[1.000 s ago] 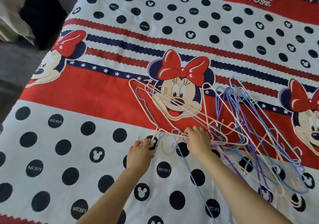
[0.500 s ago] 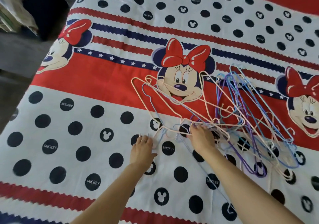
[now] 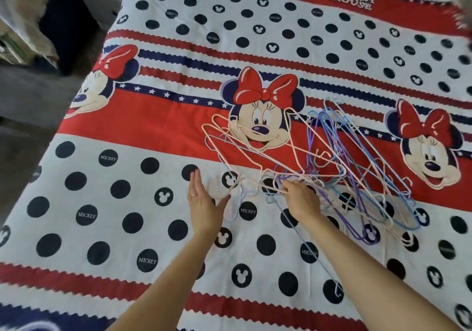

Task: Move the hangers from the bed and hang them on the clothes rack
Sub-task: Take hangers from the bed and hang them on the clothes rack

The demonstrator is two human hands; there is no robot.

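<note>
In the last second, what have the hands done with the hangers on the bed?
The left hand has let go of the pink wire hangers, pulled back toward the left, and now lies flat and open on the polka-dot bedspread. The right hand still grips the tangled pile at its near edge. The blue and purple hangers stayed put.

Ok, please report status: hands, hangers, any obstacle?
Left hand open, beside pile. Right hand grips pink hangers. Blue and purple hangers tangled alongside, all on bed.

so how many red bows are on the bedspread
3: one bow at the left edge of the bed, one bow in the middle above the hangers, one bow on the right. More may lie out of view.
</note>
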